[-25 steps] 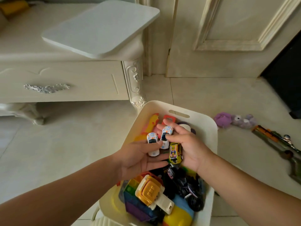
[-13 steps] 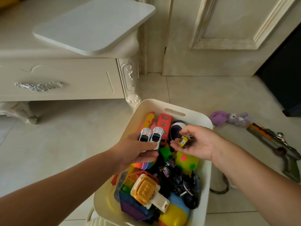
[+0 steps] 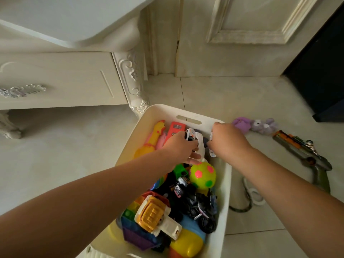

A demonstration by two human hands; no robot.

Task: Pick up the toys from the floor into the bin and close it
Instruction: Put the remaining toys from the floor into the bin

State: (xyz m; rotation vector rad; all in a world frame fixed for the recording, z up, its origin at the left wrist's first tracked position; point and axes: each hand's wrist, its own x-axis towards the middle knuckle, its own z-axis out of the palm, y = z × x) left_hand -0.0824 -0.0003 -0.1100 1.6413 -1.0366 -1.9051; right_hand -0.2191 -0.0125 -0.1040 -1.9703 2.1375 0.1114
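A cream bin (image 3: 228, 183) stands on the tiled floor, filled with several toys: a yellow rubber chicken (image 3: 158, 131), a red car (image 3: 176, 129), a green ball with pink spots (image 3: 202, 175) and a black motorcycle (image 3: 202, 207). Both hands are over the bin's far end. My left hand (image 3: 178, 148) grips a white toy car (image 3: 191, 135). My right hand (image 3: 229, 141) is closed on another white toy car (image 3: 211, 147), mostly hidden by the fingers. On the floor to the right lie a purple plush (image 3: 242, 123), a grey plush (image 3: 262, 126) and a toy gun (image 3: 307, 155).
A white ornate cabinet (image 3: 65, 81) with a carved leg (image 3: 138, 101) stands just left of the bin. A cream door (image 3: 242, 53) is behind, with a dark object (image 3: 323, 75) at the far right. A cord with a white ring (image 3: 255, 198) lies right of the bin.
Both hands moved toward the bin's far end. The small yellow car that my right hand held is out of sight; that hand now holds one of the white cars.
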